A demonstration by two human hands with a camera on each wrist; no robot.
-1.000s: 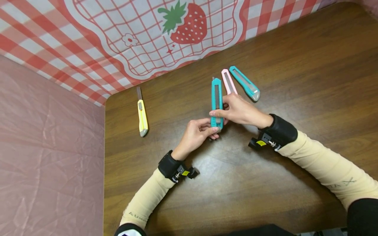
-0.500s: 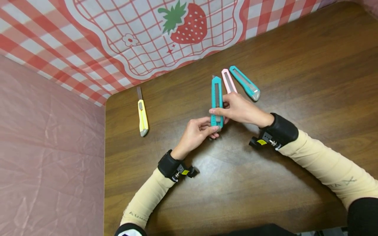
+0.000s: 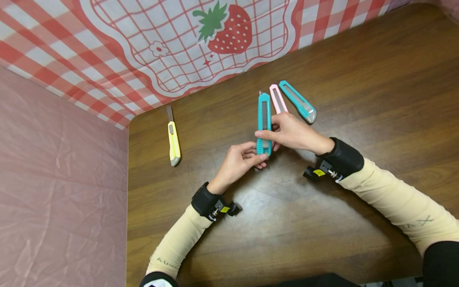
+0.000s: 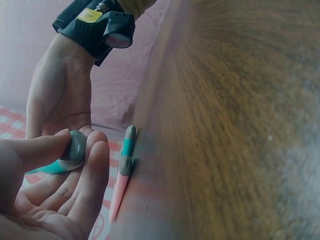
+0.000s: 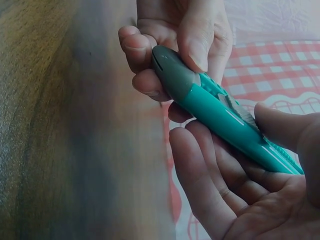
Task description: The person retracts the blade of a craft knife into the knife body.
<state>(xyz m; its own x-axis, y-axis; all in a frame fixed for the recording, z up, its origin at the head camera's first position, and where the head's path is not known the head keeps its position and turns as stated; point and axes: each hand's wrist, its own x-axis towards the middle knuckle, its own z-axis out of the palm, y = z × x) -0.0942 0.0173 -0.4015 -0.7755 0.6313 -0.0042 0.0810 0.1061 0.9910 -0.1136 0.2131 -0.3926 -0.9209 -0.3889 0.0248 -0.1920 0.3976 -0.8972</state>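
Both hands hold a teal utility knife (image 3: 264, 113), its front end pointing away and a short bit of blade showing at the tip. My left hand (image 3: 234, 166) pinches its grey end cap (image 5: 173, 72) between thumb and fingers. Higher up the body, my right hand (image 3: 295, 134) grips it, fingers beneath and thumb on top beside the grey ridged slider (image 5: 237, 111). A pink utility knife (image 3: 278, 99) lies just behind the right hand, which hides its lower end. To its right lies a second teal utility knife (image 3: 297, 101).
At the left of the wooden table (image 3: 287, 223) lies a yellow utility knife (image 3: 173, 143) with its blade extended. A red-and-white checked cloth with a strawberry (image 3: 233, 32) hangs along the back edge. Pink sheeting (image 3: 61, 179) covers the left side.
The held teal knife and both hands have shifted very slightly toward the back of the table. Both grips look the same, and the other knives lie where they were.
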